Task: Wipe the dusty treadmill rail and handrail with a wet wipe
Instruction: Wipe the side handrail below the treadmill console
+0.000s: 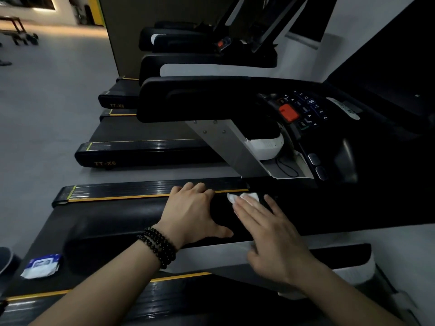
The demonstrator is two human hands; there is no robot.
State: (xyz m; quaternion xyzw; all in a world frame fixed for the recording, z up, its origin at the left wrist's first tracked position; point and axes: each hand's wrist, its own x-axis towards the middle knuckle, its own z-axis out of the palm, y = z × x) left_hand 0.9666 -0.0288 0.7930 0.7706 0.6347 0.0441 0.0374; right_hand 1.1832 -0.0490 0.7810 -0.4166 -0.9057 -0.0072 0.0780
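Note:
A thick black handrail (117,229) of the nearest treadmill runs across the lower middle of the view. My left hand (190,212), with dark bead bracelets on the wrist, grips the handrail, fingers over its far side and thumb on the near side. Just to the right, my right hand (270,234) lies flat with straight fingers pressing a crumpled white wet wipe (244,197) onto the handrail's top. Beyond the handrail runs the black side rail (141,188) with a yellow stripe.
A blue and white wipes packet (41,267) lies on the treadmill belt at lower left. The console (303,111) with an orange safety key sits at upper right. Further treadmills (146,149) stand in a row behind. Grey floor (47,114) spreads to the left.

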